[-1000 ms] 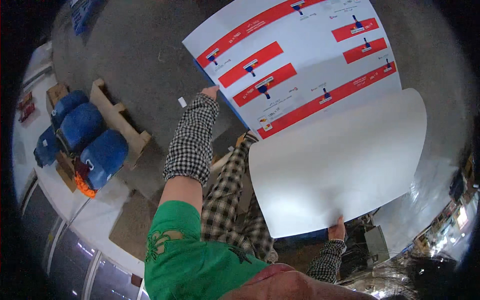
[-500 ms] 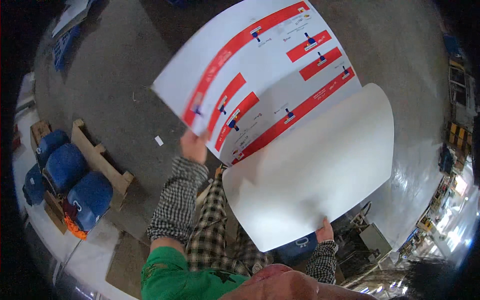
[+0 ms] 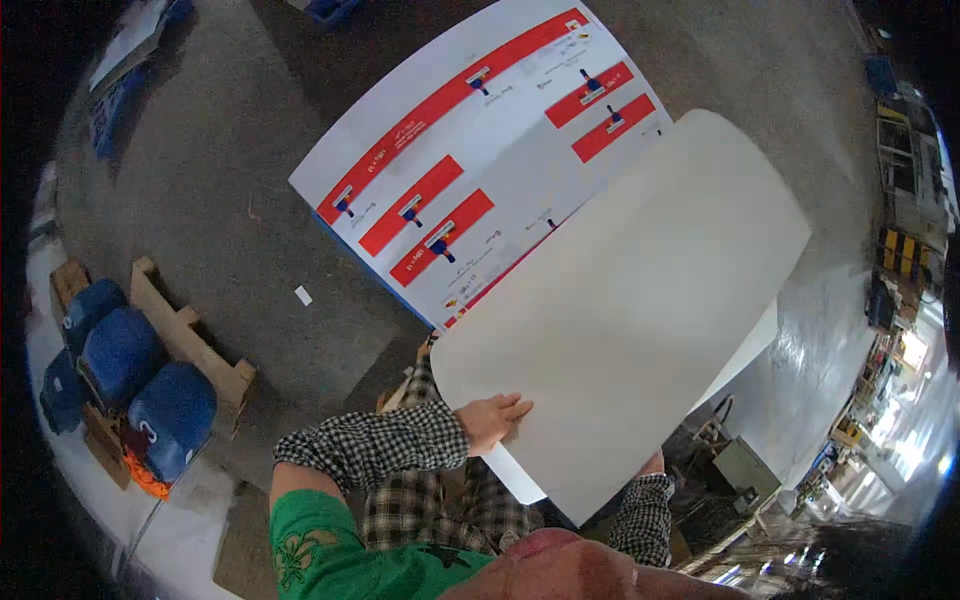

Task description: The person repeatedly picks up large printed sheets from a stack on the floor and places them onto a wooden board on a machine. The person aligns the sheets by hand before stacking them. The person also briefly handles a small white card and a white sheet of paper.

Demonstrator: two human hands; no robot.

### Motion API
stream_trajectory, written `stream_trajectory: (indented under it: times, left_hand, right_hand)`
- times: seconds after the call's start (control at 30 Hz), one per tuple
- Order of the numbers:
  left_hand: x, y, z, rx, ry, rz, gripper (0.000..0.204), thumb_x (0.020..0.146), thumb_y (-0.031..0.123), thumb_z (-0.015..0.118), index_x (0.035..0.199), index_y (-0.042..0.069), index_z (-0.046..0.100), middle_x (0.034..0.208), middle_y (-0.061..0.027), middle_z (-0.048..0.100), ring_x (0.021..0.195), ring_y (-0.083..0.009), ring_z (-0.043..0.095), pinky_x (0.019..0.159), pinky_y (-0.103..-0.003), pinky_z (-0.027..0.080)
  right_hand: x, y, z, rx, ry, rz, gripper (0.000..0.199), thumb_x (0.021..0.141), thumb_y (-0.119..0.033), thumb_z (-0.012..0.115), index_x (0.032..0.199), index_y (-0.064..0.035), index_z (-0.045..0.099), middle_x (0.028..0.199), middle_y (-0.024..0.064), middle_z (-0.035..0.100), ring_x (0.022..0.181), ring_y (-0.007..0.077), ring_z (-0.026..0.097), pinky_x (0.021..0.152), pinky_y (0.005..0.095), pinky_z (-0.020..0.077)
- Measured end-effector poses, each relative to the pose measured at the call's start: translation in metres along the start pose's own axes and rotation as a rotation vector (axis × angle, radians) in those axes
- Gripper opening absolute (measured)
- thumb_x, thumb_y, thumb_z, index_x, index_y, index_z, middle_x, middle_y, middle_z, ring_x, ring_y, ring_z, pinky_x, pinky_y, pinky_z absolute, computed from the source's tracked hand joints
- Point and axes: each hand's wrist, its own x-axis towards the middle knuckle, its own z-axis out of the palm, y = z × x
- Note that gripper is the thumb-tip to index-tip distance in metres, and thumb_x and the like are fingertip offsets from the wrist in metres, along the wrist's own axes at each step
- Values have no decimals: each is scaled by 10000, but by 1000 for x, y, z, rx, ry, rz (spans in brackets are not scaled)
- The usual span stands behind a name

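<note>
Large white sheet (image 3: 630, 310), curled over a red-and-white printed poster (image 3: 470, 170) above the concrete floor (image 3: 230, 190): left hand (image 3: 492, 420) grasps its near edge, right hand (image 3: 652, 464) mostly hidden beneath, grip indeterminate; blue drums (image 3: 125, 375) on pallet at left.

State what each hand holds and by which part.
Both hold the large white sheet by its near edge: left hand at the near-left corner, right hand mostly hidden beneath the near-right edge.

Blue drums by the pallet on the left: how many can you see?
4. All lie by the wooden pallet: nearest drum, middle drum, upper drum, and one at the picture's edge, partly hidden. More may be hidden.
</note>
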Motion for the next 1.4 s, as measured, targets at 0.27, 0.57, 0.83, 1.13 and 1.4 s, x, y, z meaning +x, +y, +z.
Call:
stream_trajectory:
  times: [0.27,0.57,0.83,1.13,1.4]
  left_hand:
    - [12,14,37,-118,-196,-189,700,709,123,618,1319,-57,328,1372,-167,347,1249,-341,363,1006,-436,365]
    - [13,16,72,203,-160,-167,431,775,141,535,1146,-79,538,1379,-157,339,1232,-328,366,999,-455,352]
    - [32,2,127,521,-150,-299,535,862,159,388,1356,-23,291,1342,-152,395,1208,-296,396,1001,-458,335]
    - [37,3,165,489,80,-386,557,816,156,427,1335,-15,321,1370,-137,352,1232,-292,366,960,-469,353]
    - [46,9,156,263,-55,-429,593,824,225,405,1349,-30,298,1411,-152,298,1290,-323,291,1004,-518,298]
  right_hand:
    - [-8,-7,0,-898,43,-279,355,892,-138,435,1229,-31,458,1153,123,551,1054,243,525,915,357,449]
    - [-17,-29,69,205,224,32,396,947,-234,469,1272,-15,410,1271,98,486,1091,260,507,924,399,441]
    - [-10,-16,54,237,86,44,464,921,-273,516,1307,-39,409,1300,75,468,1174,244,451,957,399,406]
    - [-2,-21,52,134,125,50,491,923,-313,496,1321,-44,397,1320,67,457,1203,241,437,975,402,386]
    - [-6,-24,59,271,168,59,562,931,-378,470,1359,-41,332,1404,94,355,1278,286,335,1055,429,309]
